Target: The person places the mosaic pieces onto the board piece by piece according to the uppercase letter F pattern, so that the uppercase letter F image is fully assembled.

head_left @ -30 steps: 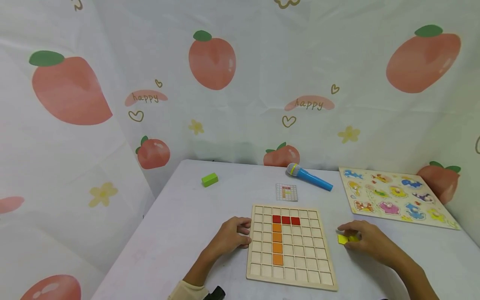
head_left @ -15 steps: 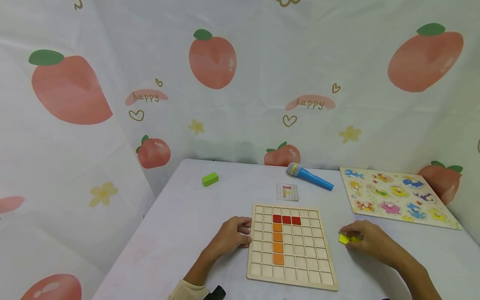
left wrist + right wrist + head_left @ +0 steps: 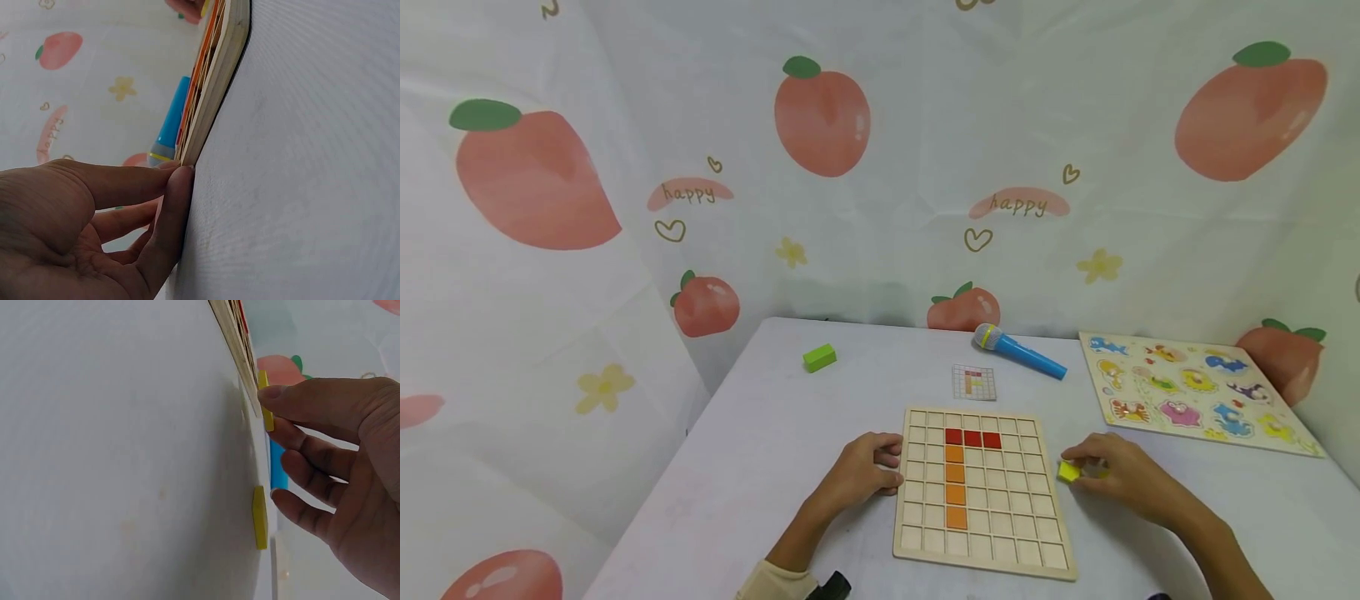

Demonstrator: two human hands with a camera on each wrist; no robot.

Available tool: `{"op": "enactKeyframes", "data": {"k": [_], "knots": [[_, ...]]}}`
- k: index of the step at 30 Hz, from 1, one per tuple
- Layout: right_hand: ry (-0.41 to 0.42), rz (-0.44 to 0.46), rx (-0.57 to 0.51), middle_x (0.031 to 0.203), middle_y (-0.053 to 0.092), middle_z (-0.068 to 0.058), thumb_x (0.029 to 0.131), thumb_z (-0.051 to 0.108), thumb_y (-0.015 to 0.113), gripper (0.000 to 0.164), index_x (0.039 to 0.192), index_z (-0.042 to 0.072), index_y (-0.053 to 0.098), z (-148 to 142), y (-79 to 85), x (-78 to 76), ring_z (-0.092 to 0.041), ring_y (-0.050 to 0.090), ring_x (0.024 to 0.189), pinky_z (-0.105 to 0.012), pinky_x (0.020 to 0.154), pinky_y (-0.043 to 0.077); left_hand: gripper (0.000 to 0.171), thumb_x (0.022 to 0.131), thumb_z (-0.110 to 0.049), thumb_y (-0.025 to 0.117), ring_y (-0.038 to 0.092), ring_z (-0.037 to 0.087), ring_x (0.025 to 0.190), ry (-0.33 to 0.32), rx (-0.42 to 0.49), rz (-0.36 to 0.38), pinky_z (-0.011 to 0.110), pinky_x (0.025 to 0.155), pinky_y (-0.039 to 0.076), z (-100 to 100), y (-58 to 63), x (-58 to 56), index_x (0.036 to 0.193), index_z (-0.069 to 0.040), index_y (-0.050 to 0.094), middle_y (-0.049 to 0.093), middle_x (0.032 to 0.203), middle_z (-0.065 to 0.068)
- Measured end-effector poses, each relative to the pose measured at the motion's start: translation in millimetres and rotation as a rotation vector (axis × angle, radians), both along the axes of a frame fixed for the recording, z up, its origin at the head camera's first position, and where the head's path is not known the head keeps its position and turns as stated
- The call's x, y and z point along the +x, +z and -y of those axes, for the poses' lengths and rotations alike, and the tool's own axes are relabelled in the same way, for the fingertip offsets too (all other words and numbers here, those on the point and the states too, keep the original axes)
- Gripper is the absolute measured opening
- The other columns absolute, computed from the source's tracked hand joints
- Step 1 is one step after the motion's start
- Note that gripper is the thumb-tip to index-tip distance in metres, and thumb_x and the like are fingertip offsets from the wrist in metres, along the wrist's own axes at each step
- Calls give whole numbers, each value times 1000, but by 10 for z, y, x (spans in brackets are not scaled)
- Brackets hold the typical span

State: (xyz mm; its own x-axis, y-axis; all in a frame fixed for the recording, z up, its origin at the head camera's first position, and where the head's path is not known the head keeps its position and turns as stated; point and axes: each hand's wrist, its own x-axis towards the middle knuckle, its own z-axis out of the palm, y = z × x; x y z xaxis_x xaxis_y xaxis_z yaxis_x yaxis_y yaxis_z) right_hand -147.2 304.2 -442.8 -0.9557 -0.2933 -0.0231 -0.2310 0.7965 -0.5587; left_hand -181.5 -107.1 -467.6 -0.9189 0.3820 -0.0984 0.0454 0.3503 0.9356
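A square wooden grid board [image 3: 1000, 531] lies flat on the table, with a row of red tiles [image 3: 972, 438] and a column of orange tiles [image 3: 955, 495] set in its cells. My left hand [image 3: 859, 471] holds the board's left edge with thumb and fingers. Right of the board, my right hand [image 3: 1116, 475] pinches a yellow tile [image 3: 1068, 472] between thumb and forefinger, lifted off the table in the right wrist view. Below that hand's other fingers, another yellow tile [image 3: 260, 519] lies on the table, partly hidden in the head view.
Behind the board lies a small printed pattern card [image 3: 973, 383]. A blue toy microphone [image 3: 1022, 353] is farther back. An animal puzzle board [image 3: 1195, 396] lies at the back right, and a green block [image 3: 819, 358] at the back left. A printed curtain [image 3: 880, 208] hangs behind the table.
My right hand has moved a little left toward the board with one yellow tile, leaving the other yellow behind. My left hand and the board stay put.
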Motion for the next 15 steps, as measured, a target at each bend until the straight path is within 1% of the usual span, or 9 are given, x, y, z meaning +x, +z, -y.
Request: {"op": "enactKeyframes", "data": {"k": [4, 10, 15], "knots": [[22, 2, -17, 103, 70, 9, 86, 21, 84, 31, 115, 11, 80, 100, 18, -39, -9, 57, 94, -26, 79, 55, 60, 84, 10, 79, 65, 25, 108, -1, 2, -10, 27, 71, 66, 12, 6, 0, 141, 10, 60, 66, 120, 13], [66, -9, -41, 102, 68, 10, 86, 27, 86, 32, 115, 13, 80, 260, 30, -82, -9, 57, 94, -28, 82, 57, 60, 84, 10, 79, 65, 24, 107, 1, 3, -9, 27, 70, 66, 11, 10, 3, 141, 9, 60, 65, 120, 13], [69, 13, -50, 104, 68, 8, 88, 30, 85, 35, 117, 11, 79, 400, 40, -117, -13, 57, 97, -29, 84, 56, 60, 84, 10, 79, 65, 25, 107, -2, 6, -11, 27, 70, 66, 10, 9, 9, 141, 9, 60, 65, 119, 13]]}}
